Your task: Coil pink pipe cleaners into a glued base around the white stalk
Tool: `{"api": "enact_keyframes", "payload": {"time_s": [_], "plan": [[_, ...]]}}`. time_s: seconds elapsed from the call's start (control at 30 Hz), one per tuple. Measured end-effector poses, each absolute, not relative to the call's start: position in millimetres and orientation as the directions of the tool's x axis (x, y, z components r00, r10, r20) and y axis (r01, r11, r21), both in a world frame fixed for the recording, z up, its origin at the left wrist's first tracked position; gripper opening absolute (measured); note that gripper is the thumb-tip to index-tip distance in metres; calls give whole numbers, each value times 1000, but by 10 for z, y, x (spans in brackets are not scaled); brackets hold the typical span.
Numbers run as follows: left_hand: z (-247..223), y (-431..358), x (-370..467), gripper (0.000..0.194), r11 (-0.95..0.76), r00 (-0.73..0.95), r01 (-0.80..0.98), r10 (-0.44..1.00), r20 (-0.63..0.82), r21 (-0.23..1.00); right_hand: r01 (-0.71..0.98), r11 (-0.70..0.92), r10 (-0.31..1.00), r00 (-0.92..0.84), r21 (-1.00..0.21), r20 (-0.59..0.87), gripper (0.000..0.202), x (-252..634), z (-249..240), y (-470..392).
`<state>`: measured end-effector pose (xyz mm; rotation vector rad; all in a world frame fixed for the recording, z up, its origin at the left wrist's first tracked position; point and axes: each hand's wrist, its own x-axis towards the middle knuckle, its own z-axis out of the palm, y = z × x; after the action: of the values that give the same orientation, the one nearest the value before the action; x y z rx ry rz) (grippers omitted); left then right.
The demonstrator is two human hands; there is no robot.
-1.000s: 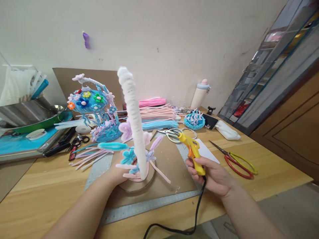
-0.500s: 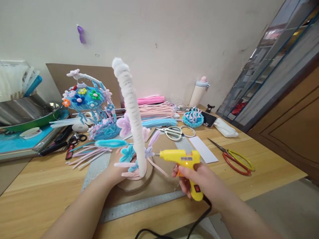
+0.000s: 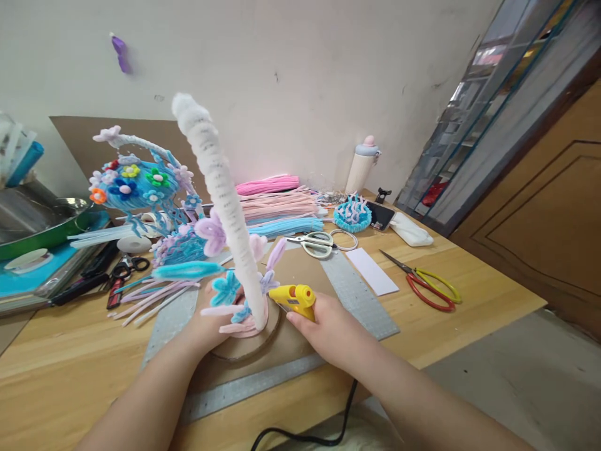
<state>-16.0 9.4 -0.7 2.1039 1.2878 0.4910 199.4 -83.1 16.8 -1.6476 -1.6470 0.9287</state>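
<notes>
My right hand (image 3: 323, 326) is wrapped round a yellow hot glue gun (image 3: 295, 299), its nozzle end close to the lilac pipe-cleaner flower (image 3: 269, 282) at the base of a craft piece. A tall white fuzzy pipe-cleaner stem (image 3: 225, 207) leans up and left from the pink base, on a round cardboard disc (image 3: 244, 355). Around its foot sit a turquoise flower (image 3: 226, 289), a larger lilac flower (image 3: 211, 232) and pink and blue petals. My left hand (image 3: 211, 322) grips this pipe-cleaner craft low on its left; most of its fingers are hidden behind the flowers.
Beyond lie pipe-cleaner bundles (image 3: 282, 205), white-handled scissors (image 3: 317, 244) and a blue flower-covered craft (image 3: 141, 181). Red-and-yellow scissors (image 3: 429, 291) and a white card (image 3: 372, 270) are at right. The glue gun's black cord (image 3: 300, 436) hangs by the table's front edge.
My right hand has turned the glue gun so it points more away from me, and brought it left, nearer the craft. The view has swung slightly right. My left hand stays at the craft.
</notes>
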Motion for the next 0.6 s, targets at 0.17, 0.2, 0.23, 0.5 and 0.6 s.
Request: {"api": "enact_keyframes", "payload": {"time_s": [0.17,0.2,0.23,0.5,0.6], "plan": [[49,111,-103,40,-242,433,619,899,-69,747,556,-80,995,-3,-828,-97,33,1991,137,-754],[57,118,-93,40,-227,428,611,901,-76,758,556,-85,995,0,-827,-102,33,1992,134,-746],[64,123,-85,40,-213,423,604,903,-82,768,557,-87,994,-1,-826,-105,33,1993,132,-740],[100,104,-75,31,-204,433,578,897,-85,790,553,-112,991,-4,-825,-137,32,1999,165,-748],[108,95,-87,35,-250,465,581,883,-64,775,532,-92,993,-16,-842,-119,32,2010,159,-761]]}}
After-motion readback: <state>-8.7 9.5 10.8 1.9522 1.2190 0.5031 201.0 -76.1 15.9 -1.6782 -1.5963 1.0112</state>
